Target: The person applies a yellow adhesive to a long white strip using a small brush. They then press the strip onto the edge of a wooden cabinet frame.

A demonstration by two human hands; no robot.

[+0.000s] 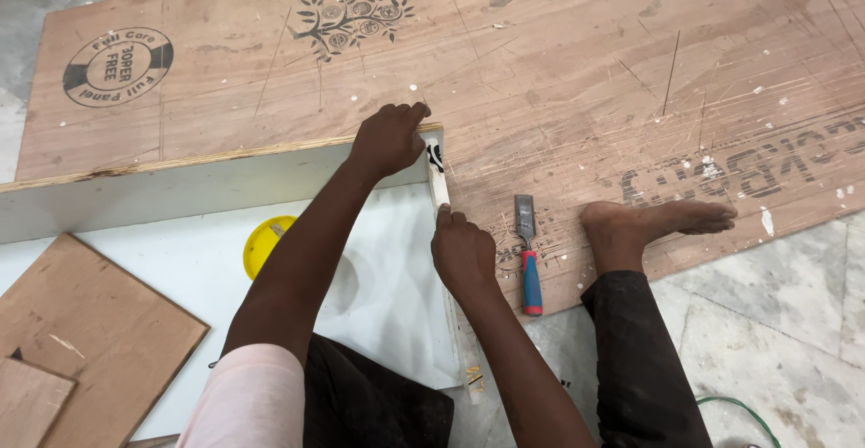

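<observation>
Hands work at the white box (378, 268) corner: our left hand (389, 139) curls shut over it, our right hand (462, 250) pinches the thin edge strip (438, 187) below. We should press it flat.

The floor (775, 322) is pale grey marbled stone, laid in large slabs with thin joints showing at the lower right and again in the upper left corner. A big sheet of reddish-brown plywood (559, 78) lies flat on it and fills most of the view; its face is scratched, flecked with white specks and printed with dark round stamps and a small tree emblem. At the lower left two smaller brown board offcuts (90, 340) lie overlapping. A thin green cord (739, 407) curves across the stone at the bottom right. The light is even and soft, with faint shadows.
</observation>
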